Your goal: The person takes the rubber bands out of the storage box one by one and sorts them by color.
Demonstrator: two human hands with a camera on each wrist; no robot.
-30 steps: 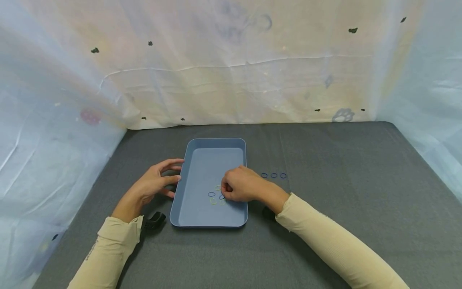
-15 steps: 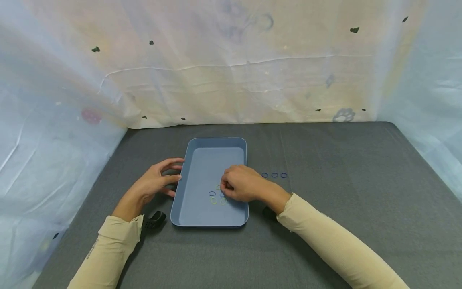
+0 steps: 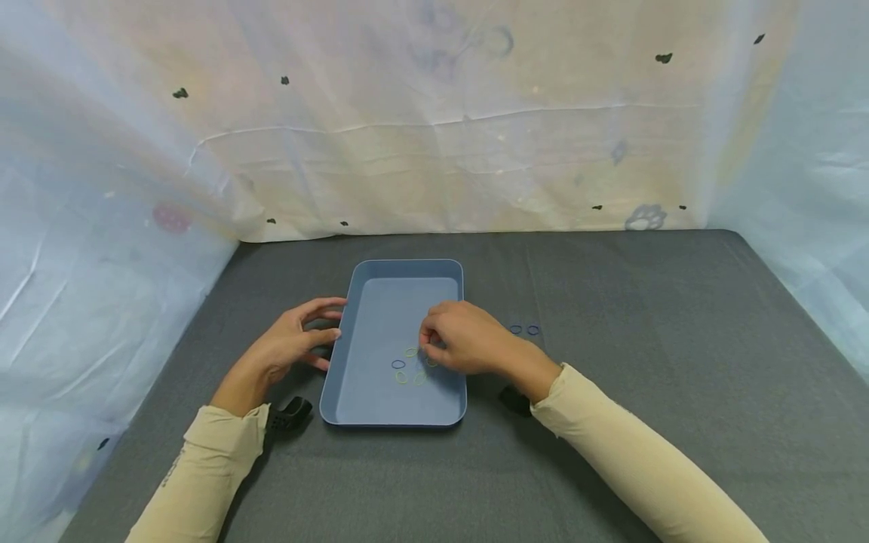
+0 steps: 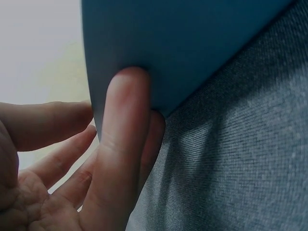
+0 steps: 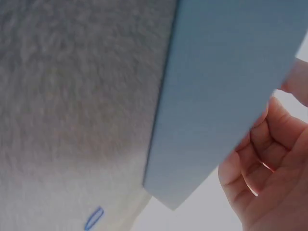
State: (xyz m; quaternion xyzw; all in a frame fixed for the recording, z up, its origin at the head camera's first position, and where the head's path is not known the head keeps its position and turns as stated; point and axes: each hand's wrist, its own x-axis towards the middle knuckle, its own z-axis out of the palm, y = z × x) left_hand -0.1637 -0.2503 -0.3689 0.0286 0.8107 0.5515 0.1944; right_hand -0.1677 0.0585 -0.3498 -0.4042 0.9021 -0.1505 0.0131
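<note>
A blue-grey tray (image 3: 390, 309) lies on the dark cloth. My left hand (image 3: 292, 343) rests at its left side, its thumb (image 4: 127, 103) against the outer wall. My right hand (image 3: 465, 337) is over the right part of the tray, thumb and forefinger pinched together on a blue rubber band that the fingers hide. Another blue rubber band (image 3: 398, 368) lies on the tray floor among several yellow-green rubber bands (image 3: 401, 384). In the right wrist view the curled right fingers (image 5: 231, 168) show beyond the tray's wall.
Right of the tray, two blue rubber bands (image 3: 516, 334) show on the cloth in a row, beyond the right wrist. One blue rubber band (image 5: 94, 219) appears in the right wrist view. Black devices sit under both wrists. Pale curtains (image 3: 434, 166) enclose the table (image 3: 645, 339).
My right hand has shifted slightly right and away from me. The blue rubber band at its fingertips has left its spot, and the forearm now covers one band on the cloth. Left hand stays put.
</note>
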